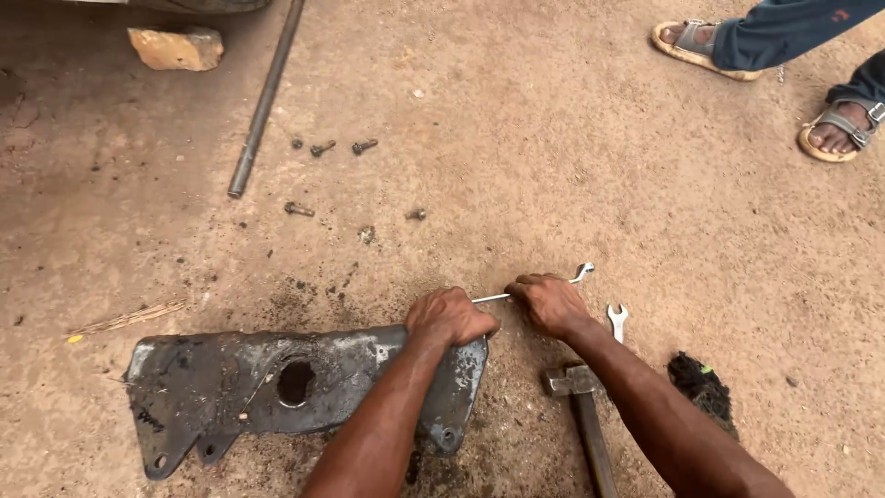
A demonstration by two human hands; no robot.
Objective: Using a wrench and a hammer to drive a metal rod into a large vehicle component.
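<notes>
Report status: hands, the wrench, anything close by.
Left hand fisted at the metal bracket edge. Right hand closed on the wrench. Spare wrench and hammer beside the right arm.

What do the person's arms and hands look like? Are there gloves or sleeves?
No gloves and no sleeves. Both forearms are bare all the way to the bottom edge of the picture. The left hand and the right hand are bare too. I can see no watch, ring or bracelet on either one. The knuckles look a little dusty, like the dirt ground.
</notes>
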